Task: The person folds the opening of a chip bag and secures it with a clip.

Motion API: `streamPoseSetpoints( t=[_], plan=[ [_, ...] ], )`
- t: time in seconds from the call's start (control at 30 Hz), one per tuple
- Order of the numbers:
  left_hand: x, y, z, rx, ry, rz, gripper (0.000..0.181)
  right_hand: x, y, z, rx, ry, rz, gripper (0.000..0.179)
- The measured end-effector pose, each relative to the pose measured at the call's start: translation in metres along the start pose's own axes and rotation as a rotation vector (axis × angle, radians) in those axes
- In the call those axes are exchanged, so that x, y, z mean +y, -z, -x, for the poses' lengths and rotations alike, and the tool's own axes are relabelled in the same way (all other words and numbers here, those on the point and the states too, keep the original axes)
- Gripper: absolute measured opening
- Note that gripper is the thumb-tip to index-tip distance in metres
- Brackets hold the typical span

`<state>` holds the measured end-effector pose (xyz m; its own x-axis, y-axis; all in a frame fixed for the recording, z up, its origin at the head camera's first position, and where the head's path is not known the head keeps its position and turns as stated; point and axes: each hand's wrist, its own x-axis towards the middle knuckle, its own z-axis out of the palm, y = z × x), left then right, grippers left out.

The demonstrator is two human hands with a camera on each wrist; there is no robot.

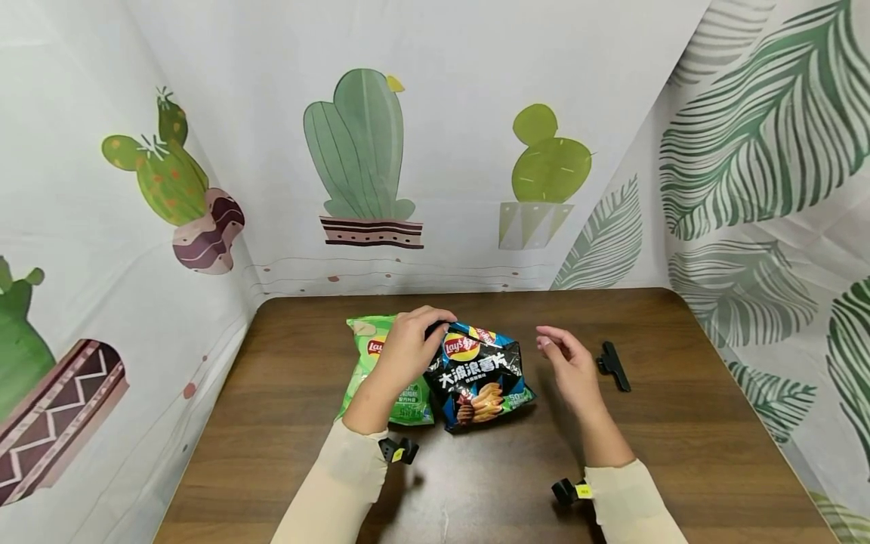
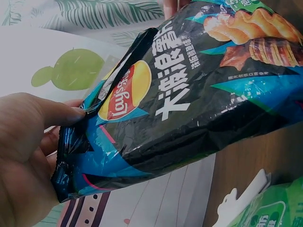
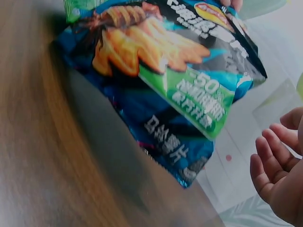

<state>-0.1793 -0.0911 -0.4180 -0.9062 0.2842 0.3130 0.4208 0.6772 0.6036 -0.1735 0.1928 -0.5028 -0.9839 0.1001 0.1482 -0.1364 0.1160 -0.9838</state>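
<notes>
My left hand (image 1: 406,349) pinches the top left corner of a black and blue Lay's chip bag (image 1: 481,381), thumb on the front and fingers behind. In the left wrist view the bag's top edge (image 2: 124,64) looks folded over. Right of the bag, my right hand (image 1: 576,372) is held apart from it with loosely bent fingers and nothing in them. A green Lay's chip bag (image 1: 412,412) lies to the left, partly covered by my left hand and the black bag. A white clip-like piece (image 2: 242,198) shows at the green bag's edge in the left wrist view.
A black bag clip (image 1: 614,366) lies on the brown wooden table (image 1: 673,453), right of my right hand. Behind the table hangs a white cloth (image 1: 462,166) printed with cacti, and leaf-patterned cloth (image 1: 741,151) hangs on the right.
</notes>
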Motion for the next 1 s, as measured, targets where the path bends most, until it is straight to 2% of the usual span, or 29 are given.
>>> streamPoseSetpoints(
  t=[0.17, 0.23, 0.33, 0.43, 0.77, 1.0],
  plan=[
    [0.0, -0.001, 0.001, 0.001, 0.004, 0.003, 0.021, -0.015, 0.006, 0.005, 0.034, -0.045, 0.059, 0.03],
    [0.0, -0.001, 0.001, 0.004, 0.001, 0.002, 0.021, -0.012, 0.01, 0.005, 0.048, -0.056, 0.116, 0.031],
    [-0.001, -0.001, 0.001, 0.006, -0.002, 0.002, 0.021, 0.006, 0.017, 0.001, 0.076, -0.089, 0.2, 0.032],
    [-0.001, -0.001, 0.001, 0.005, 0.0, 0.007, 0.021, 0.015, 0.023, 0.001, 0.107, -0.098, 0.248, 0.034],
    [-0.003, -0.001, 0.002, 0.008, 0.004, 0.024, 0.021, 0.028, 0.041, 0.001, 0.193, -0.154, 0.314, 0.032],
    [-0.005, 0.0, 0.002, 0.013, -0.001, 0.036, 0.021, 0.032, 0.053, 0.001, 0.173, -0.211, 0.359, 0.039]
  ],
)
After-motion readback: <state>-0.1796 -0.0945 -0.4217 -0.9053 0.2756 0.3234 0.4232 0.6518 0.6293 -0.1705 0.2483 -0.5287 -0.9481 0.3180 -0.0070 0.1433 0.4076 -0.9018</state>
